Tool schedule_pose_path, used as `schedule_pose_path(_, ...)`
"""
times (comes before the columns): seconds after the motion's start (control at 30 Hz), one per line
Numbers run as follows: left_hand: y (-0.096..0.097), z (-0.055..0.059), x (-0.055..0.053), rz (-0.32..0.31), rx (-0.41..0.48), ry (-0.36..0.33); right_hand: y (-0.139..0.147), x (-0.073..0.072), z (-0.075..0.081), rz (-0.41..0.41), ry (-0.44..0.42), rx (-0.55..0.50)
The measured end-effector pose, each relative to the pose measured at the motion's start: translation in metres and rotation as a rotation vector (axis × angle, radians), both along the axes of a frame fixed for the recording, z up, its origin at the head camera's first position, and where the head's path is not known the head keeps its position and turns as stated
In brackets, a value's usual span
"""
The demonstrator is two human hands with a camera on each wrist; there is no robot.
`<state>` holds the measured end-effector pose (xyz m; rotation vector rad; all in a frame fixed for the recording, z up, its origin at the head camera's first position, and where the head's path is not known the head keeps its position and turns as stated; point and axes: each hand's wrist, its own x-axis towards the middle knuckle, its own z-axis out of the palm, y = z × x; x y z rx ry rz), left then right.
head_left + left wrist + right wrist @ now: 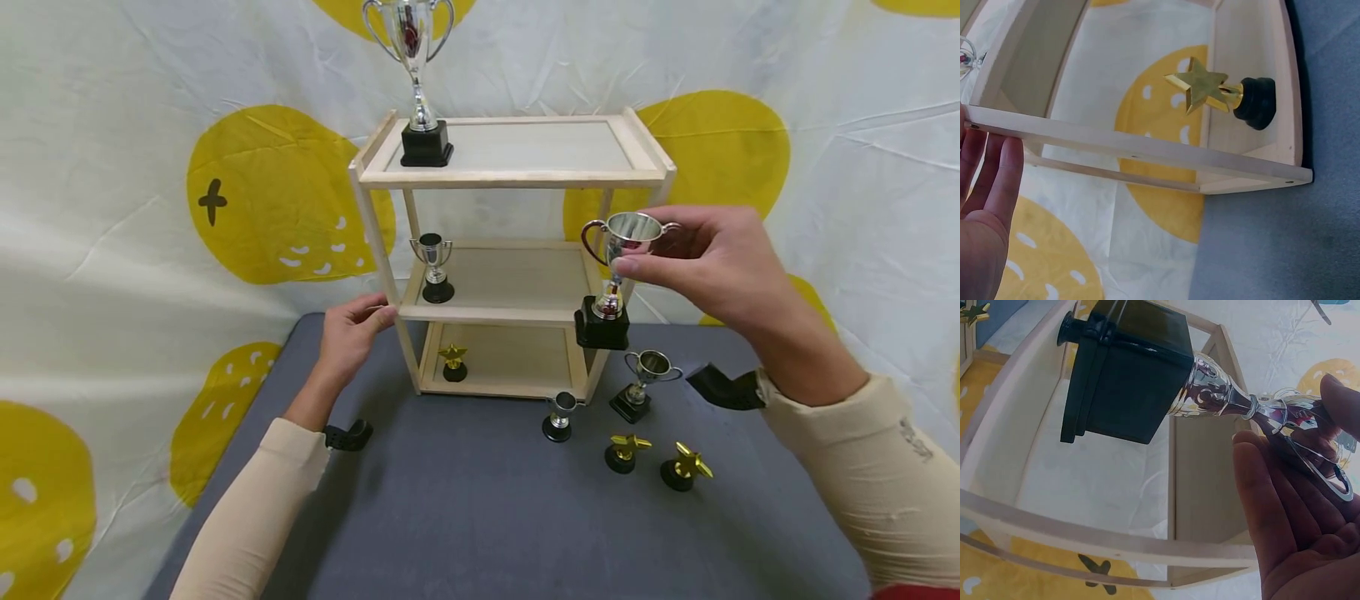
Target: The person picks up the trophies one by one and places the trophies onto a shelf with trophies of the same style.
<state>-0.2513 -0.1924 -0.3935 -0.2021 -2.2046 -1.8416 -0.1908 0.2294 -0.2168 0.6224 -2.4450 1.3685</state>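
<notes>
My right hand (712,267) holds a silver two-handled trophy cup (614,279) by its bowl, thumb in front. The cup is upright, its black square base (1138,369) in front of the wooden shelf's right side. In the right wrist view the fingers lie under the bowl and a handle. My left hand (350,337) is at the front left post (1135,153) of the wooden shelf (517,179), below the middle board's level. Its fingertips press the post's side, and the thumb is at the post's other face, mostly out of the left wrist view.
A tall silver trophy (426,142) stands on the top board, a smaller silver cup (435,271) on the middle, a gold star trophy (453,362) at the bottom. Two silver cups (633,400) (558,421) and two gold star trophies (624,454) (684,468) stand on the grey table (450,517).
</notes>
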Motion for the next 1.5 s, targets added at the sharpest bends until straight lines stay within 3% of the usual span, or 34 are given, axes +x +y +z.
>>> schedule_pose_path(0.57, 0.003, -0.001, -0.001, -0.009, 0.008, 0.010, -0.016, -0.002, 0.008, 0.096, 0.026, -0.044)
schedule_pose_path(1.5, -0.002, -0.001, -0.003, 0.007, -0.003, -0.006, -0.036, -0.005, 0.019, 0.133, 0.092, -0.029)
